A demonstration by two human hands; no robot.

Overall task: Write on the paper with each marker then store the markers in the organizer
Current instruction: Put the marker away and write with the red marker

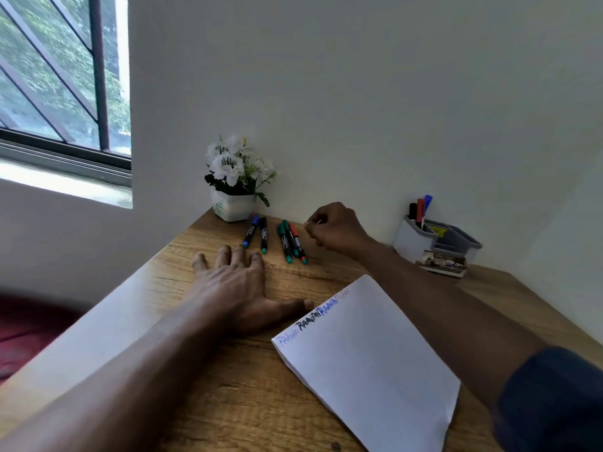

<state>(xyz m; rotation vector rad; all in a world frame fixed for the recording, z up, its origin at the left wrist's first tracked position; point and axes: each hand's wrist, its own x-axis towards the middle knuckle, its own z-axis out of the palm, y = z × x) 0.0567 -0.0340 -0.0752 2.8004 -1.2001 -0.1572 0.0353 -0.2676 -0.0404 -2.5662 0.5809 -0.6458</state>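
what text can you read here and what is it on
"RAAVAN" in black, top edge of the paper
"RAAVAN" in blue, right of it; a paler blue one on the left seems the same
Faint red word at the far end: too faint to read
Labels on the markers: too small
Yellow sticker on the organizer: blurred
Print on the box before it: blurred
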